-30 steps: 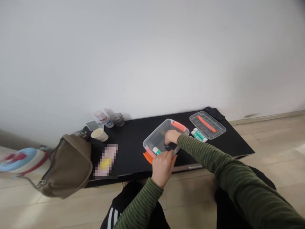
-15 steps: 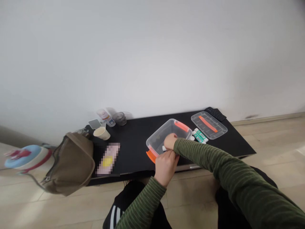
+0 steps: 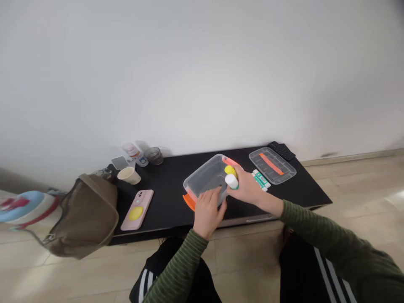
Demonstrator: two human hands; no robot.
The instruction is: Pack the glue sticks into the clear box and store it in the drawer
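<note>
White-capped stick (image 3: 231, 181) now higher, over box (image 3: 202, 179), within right fingers (image 3: 241, 174)

No lettering legible from where I stand. Green-and-white glue sticks (image 3: 261, 179): printed labels, too small to read. White bottle (image 3: 135, 154): coloured print, likewise unreadable.

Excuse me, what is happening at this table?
A person's left hand grips the near edge of an open clear box. The right hand holds a white-capped stick and a yellow object by the box's right side. To the right, green-and-white sticks and a lid lie on the black table.
</note>
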